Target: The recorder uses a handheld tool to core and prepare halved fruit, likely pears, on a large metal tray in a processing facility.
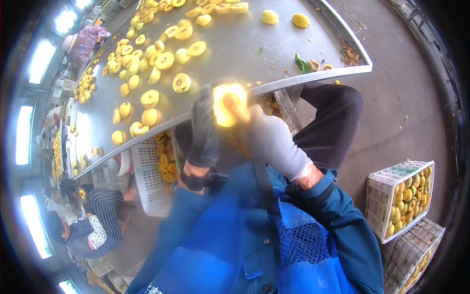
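Observation:
My left hand (204,126), in a black glove, holds a halved yellow stone fruit (224,114), probably a peach, at the near edge of the metal table (235,47). Its cut face is turned up and washed out by glare. My right hand (277,139), in a pale grey glove, is close against the fruit's right side. Its fingers are blurred, and whether they grip a tool or the fruit is hidden. Many more fruit halves (164,60) lie on the table, the nearest ones (149,117) left of my hands.
Below the table edge stands a white plastic crate (151,176) with fruit halves. Fruit-filled crates (383,194) are stacked on the floor at right. A green leaf (303,64) and scraps (350,55) lie in the table corner. Other people (99,220) sit at left.

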Demonstrator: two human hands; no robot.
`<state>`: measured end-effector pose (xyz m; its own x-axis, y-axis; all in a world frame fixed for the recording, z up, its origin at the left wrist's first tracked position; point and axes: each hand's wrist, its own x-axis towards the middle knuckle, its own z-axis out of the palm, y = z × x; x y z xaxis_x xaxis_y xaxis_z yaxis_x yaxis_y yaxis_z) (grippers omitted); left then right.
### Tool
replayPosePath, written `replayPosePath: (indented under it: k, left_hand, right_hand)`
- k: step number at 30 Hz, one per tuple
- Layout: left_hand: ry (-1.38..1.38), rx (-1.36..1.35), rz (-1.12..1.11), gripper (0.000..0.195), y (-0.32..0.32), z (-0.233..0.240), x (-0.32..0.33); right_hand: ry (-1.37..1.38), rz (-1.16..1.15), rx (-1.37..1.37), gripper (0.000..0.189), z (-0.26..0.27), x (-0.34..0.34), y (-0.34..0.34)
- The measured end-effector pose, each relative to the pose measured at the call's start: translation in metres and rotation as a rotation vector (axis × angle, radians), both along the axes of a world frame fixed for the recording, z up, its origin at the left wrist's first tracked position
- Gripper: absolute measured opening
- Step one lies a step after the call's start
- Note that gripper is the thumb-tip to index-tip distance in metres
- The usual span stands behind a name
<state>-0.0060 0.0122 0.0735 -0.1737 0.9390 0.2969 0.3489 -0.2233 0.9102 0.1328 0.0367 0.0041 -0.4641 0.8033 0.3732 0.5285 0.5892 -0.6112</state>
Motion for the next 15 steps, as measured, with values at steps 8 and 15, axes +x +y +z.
replayPosePath:
  k: [8, 15]
  left_hand:
    - [-0.204, -0.108, -0.059, 0.042, 0.007, 0.009, 0.008]
    - [-0.105, -0.036, -0.436, 0.025, 0.028, 0.015, -0.017]
  right_hand:
    - [0.323, 0.254, -0.173, 0.019, 0.033, 0.028, 0.001]
    - [0.472, 0.508, -1.335, 0.02, 0.075, 0.056, 0.004]
